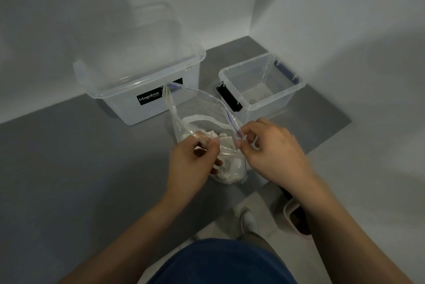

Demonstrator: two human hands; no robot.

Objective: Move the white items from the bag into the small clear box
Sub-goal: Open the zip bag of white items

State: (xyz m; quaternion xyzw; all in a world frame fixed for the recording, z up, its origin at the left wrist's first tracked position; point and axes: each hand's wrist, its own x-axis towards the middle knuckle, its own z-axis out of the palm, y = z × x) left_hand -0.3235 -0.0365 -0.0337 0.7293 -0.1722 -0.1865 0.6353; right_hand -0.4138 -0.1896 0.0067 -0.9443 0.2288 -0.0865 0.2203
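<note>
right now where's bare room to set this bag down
Widest bare patch: grey tabletop left of the clear plastic zip bag, in front of the large lidded clear Megabox. A narrower strip runs right of the small open clear box to the table's edge. Crowded: the gap between the boxes, filled by the bag.

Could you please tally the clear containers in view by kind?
Clear plastic boxes: 2 (large Megabox box, small clear box)
Clear zip bags: 1 (bag, pinched by left hand and right hand, holding white items too jumbled to count)
Total: 3
</note>
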